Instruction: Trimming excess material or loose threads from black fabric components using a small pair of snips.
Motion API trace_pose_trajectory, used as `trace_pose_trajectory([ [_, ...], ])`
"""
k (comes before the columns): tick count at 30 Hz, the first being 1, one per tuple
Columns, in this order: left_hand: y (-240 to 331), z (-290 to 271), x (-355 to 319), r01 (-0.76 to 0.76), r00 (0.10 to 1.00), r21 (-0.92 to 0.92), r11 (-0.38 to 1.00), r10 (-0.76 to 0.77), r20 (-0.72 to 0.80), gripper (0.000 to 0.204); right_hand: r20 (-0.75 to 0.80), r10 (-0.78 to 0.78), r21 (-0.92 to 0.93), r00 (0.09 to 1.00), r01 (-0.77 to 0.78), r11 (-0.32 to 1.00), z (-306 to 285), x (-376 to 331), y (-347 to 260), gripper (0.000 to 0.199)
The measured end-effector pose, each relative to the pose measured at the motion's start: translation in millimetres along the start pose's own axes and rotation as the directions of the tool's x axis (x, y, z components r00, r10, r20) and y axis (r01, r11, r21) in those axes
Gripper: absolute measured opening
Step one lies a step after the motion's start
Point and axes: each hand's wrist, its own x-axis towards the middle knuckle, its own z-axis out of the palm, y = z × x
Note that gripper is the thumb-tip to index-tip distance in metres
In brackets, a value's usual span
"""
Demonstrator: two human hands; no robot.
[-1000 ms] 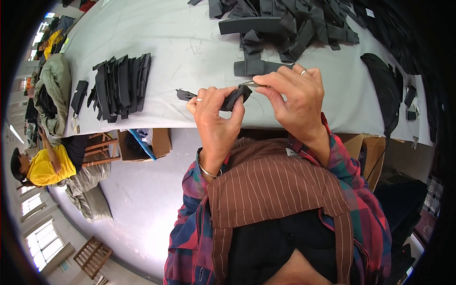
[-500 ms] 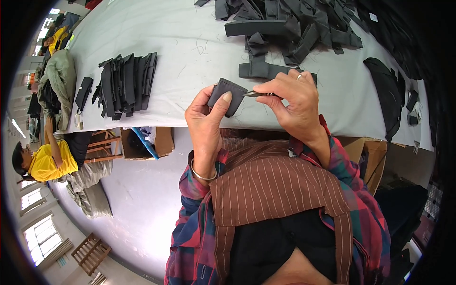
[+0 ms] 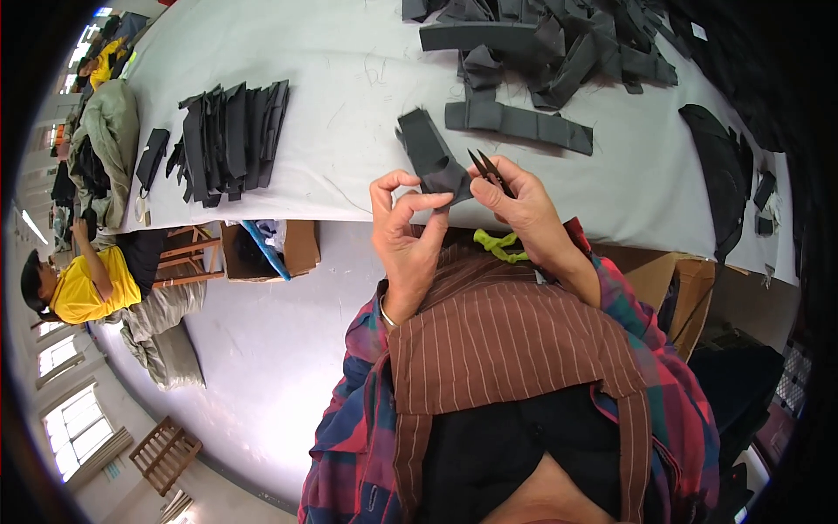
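My left hand is closed, pinching the lower part of a dark grey fabric strip that slants up and away over the table's near edge. The strip is folded or bunched at its lower end, between my two hands. My right hand is closed round small dark thread snips, their two pointed blades apart and pointing up and left. Its thumb and fingertips also meet the strip's lower right edge. The snips' handle is hidden in my palm.
A neat row of dark strips lies left on the white-covered table. A loose strip heap is at the far right, with one flat strip before it. A yellow-green band shows below my hands. Left, a person in yellow sits.
The fabric has turned from a compact folded piece to a longer strip pointing away. My left hand has shifted right and down; the snips have swung upright, and my right fingers meet the fabric.
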Motion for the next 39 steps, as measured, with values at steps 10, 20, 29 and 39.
trace_pose_trajectory([
  [10,-25,2,-38,0.256,0.966,-0.115,0.960,-0.249,0.071,0.025,0.119,0.011,-0.034,0.993,-0.007,0.999,-10,-3,54,0.018],
  [20,-20,-12,-1,0.626,0.775,-0.404,0.667,-0.590,0.227,0.066,0.309,-0.466,-0.726,0.829,0.522,0.447,-13,-25,53,0.029],
  [29,-31,-9,-3,0.614,0.779,-0.464,0.639,-0.585,0.226,0.041,0.399,-0.490,-0.809,0.775,0.549,0.209,-6,-35,56,0.025],
  [39,-29,-25,-12,0.600,0.782,-0.556,0.575,-0.568,0.256,0.045,0.428,-0.536,-0.810,0.728,0.572,0.130,-2,-44,58,0.024],
])
